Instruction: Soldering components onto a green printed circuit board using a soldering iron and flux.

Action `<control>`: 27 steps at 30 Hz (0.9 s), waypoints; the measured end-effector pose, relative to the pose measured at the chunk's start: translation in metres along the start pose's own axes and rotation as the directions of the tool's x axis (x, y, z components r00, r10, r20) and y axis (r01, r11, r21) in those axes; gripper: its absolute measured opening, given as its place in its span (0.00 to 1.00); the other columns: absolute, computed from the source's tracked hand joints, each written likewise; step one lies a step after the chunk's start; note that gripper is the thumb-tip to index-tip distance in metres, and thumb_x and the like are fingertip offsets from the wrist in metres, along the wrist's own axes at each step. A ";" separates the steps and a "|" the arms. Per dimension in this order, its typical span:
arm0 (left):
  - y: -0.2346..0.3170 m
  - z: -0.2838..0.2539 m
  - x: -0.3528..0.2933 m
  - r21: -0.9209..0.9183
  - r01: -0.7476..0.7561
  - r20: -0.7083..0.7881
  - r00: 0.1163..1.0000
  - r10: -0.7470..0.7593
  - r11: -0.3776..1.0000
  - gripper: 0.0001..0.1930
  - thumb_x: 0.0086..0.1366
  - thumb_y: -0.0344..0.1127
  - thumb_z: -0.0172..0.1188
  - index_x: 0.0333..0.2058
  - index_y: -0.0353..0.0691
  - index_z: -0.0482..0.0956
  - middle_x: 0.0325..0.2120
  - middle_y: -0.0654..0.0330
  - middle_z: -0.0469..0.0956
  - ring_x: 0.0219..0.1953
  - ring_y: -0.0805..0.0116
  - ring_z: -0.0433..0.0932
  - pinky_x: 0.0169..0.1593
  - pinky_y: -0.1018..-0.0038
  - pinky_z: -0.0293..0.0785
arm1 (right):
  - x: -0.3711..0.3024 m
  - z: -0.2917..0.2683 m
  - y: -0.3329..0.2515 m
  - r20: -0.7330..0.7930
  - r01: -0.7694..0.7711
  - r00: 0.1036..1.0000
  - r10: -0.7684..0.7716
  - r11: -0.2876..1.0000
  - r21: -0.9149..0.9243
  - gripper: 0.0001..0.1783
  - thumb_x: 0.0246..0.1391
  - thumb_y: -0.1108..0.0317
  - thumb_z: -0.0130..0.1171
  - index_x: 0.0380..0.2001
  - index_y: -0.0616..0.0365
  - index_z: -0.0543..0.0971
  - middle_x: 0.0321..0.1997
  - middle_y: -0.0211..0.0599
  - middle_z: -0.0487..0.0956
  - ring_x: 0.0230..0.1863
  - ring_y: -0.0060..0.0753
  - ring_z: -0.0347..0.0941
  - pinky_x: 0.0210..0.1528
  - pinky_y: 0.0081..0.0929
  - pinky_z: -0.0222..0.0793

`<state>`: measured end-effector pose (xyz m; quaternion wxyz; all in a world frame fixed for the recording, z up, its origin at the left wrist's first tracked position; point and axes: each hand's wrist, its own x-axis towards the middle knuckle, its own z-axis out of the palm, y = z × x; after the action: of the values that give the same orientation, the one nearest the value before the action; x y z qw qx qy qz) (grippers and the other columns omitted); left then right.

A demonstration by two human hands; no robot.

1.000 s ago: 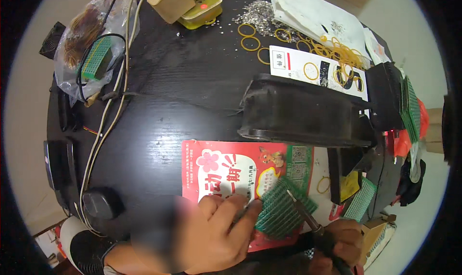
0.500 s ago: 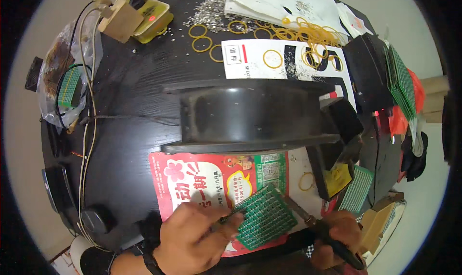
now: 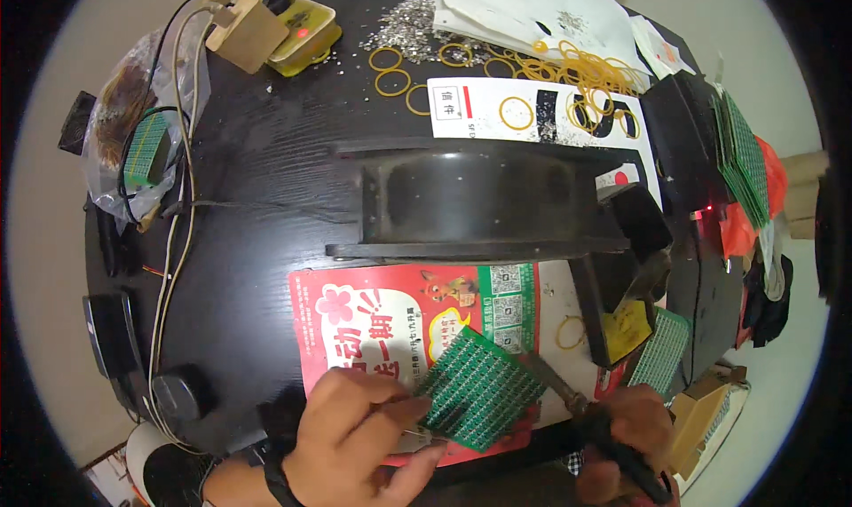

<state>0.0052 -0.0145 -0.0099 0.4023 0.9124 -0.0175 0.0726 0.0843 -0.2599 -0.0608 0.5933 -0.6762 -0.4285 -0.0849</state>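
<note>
A green circuit board panel [image 3: 488, 384] with rows of small parts sits at a slant over a red and white printed sheet [image 3: 315, 329]. At its lower left edge is my left hand [image 3: 355, 436], closed around a thin metal tool [image 3: 413, 433] that is mostly hidden; index finger and thumb reach toward the board. A dark, blurred shape by the fingers lies over the board. My right hand [image 3: 639, 427] grips a soldering iron [image 3: 612, 440] with a dark handle; its metal shaft points up left to the board's right corner.
A black fan housing [image 3: 479, 196] stands just beyond the sheet, beside a black holder with a yellow sponge [image 3: 626, 329]. Rubber bands [image 3: 568, 67] and a heap of small metal parts [image 3: 408, 32] lie farther back. Cables [image 3: 186, 232] run down the left; another green board [image 3: 661, 347] rests right.
The board has turned, and its left corner has shifted left and down. My left fingers have spread from a tighter pinch. The soldering iron stays at the board's right side.
</note>
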 end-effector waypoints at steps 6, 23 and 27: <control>-0.008 -0.007 -0.009 -0.115 0.151 -0.070 0.985 -0.160 0.982 0.12 0.49 0.22 0.62 0.35 0.33 0.83 0.30 0.51 0.77 0.27 0.62 0.76 0.32 0.74 0.73 | 0.035 -0.002 -0.021 0.070 -0.146 0.982 0.178 0.931 -0.333 0.17 0.45 0.63 0.61 0.35 0.64 0.75 0.27 0.42 0.74 0.22 0.39 0.74 0.26 0.32 0.70; -0.009 0.016 -0.007 0.097 0.097 -0.226 0.971 -0.073 0.990 0.09 0.42 0.20 0.63 0.27 0.32 0.80 0.19 0.56 0.75 0.16 0.63 0.69 0.21 0.71 0.63 | 0.038 -0.011 -0.018 0.285 -0.161 0.925 0.253 0.937 -0.309 0.19 0.41 0.64 0.64 0.37 0.61 0.74 0.30 0.41 0.76 0.25 0.41 0.75 0.29 0.33 0.72; -0.008 0.015 -0.008 0.123 0.112 -0.199 0.976 -0.086 0.986 0.09 0.42 0.20 0.62 0.28 0.32 0.80 0.19 0.56 0.76 0.16 0.63 0.70 0.22 0.71 0.64 | 0.042 -0.008 -0.016 0.318 -0.160 0.914 0.253 0.943 -0.291 0.19 0.41 0.63 0.64 0.37 0.61 0.74 0.30 0.41 0.76 0.25 0.41 0.75 0.28 0.33 0.73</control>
<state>-0.0008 -0.0200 -0.0266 0.3433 0.9257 0.0719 0.1418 0.1026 -0.2479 -0.0205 0.4197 -0.7936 -0.4380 0.0457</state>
